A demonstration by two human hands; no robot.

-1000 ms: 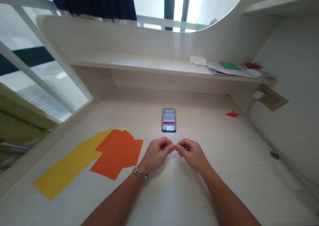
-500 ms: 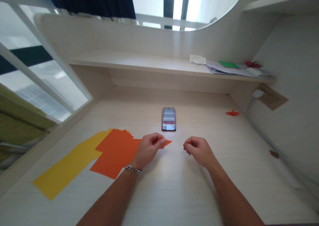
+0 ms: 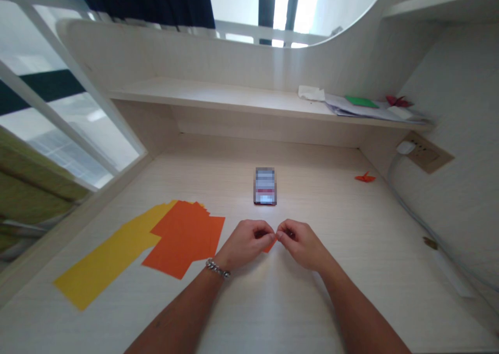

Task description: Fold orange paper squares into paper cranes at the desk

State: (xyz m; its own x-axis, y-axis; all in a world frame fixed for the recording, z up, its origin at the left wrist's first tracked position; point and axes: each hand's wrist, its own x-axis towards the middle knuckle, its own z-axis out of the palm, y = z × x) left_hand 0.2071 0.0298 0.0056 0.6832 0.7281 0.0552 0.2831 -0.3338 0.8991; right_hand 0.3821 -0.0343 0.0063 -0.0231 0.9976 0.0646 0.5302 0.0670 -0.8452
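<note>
A small folded piece of orange paper (image 3: 270, 246) is pinched between my hands, mostly covered by the fingers. My left hand (image 3: 249, 242), with a chain bracelet at the wrist, closes thumb against fingers on its left side. From the right, my right hand (image 3: 300, 242) pinches the same paper near its upper corner, and the fingertips of both hands nearly meet. Just beyond them a phone (image 3: 265, 186) lies flat, its screen lit and blurred. Left of my left hand, orange sheets (image 3: 185, 239) overlap yellow sheets (image 3: 105, 260), fanned across the desk.
A small folded orange paper figure (image 3: 365, 177) sits at the back right. Beside it, a grey cable (image 3: 405, 203) runs from a wall socket (image 3: 429, 151). Papers (image 3: 339, 104), a green sheet (image 3: 361, 102) and a red folded paper (image 3: 399, 101) rest on the shelf (image 3: 234, 95).
My right hand has moved left and now pinches the folded orange paper with my left hand. My left hand has shifted right and nearer to me, turning the paper's point.
</note>
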